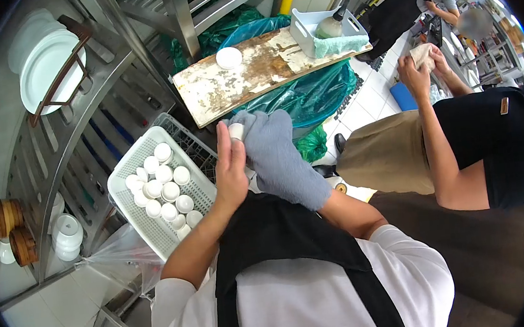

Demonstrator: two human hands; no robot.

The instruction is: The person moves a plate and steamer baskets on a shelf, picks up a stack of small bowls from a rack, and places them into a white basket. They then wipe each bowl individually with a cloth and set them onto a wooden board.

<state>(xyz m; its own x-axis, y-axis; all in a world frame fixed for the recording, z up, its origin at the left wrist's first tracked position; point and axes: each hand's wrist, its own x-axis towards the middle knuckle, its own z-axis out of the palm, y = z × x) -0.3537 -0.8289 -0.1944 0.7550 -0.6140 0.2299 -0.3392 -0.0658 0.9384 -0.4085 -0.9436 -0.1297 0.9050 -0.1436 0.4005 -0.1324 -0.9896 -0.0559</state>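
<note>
My left hand [231, 176] is closed on a small white cup [236, 131], its fingers extended up along the cup's side. A grey cloth [280, 155] covers my right hand, which holds it against the cup; the fingers under it are hidden. Below and left of my hands, a white perforated basket [207, 180] holds several small white cups [170, 191], some upright and some tipped. Ahead of my hands lies a worn wooden board [247, 80] with a small white dish [228, 57] on it.
A light-blue bin [301, 30] with a spray bottle [329, 26] stands on the board, above a green bag-lined bin [318, 95]. White plates [51, 73] and bamboo steamers [6, 217] sit on metal racks at left. A co-worker [487, 142] handling a cloth stands close at right; another person is farther back.
</note>
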